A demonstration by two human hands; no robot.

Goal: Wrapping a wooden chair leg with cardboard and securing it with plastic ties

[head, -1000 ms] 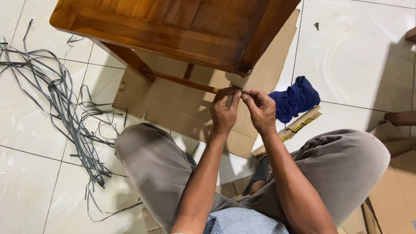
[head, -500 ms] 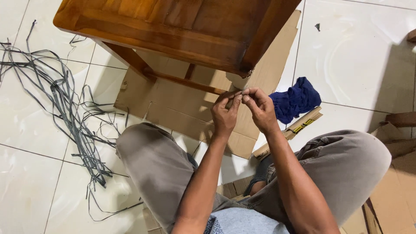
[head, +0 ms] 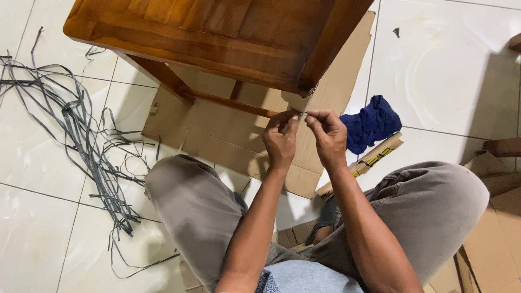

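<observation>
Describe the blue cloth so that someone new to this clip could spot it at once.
Start at the wooden table standing on flattened cardboard. Just off the cardboard's right edge, on the white tile floor, lies the blue cloth, beside the right hand. It is crumpled and the only dark blue thing there; the tangle of grey straps lies far left.

Brown wooden chair (head: 217, 38); navy cloth (head: 372, 123); grey straps (head: 81, 130); trousers (head: 195, 206) perhaps khaki.

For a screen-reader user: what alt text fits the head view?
Seen from above, a seated person's left hand and right hand pinch something small together at the corner of a brown wooden table. Flattened cardboard lies beneath; grey straps and a blue cloth lie on the white tile floor.
</observation>
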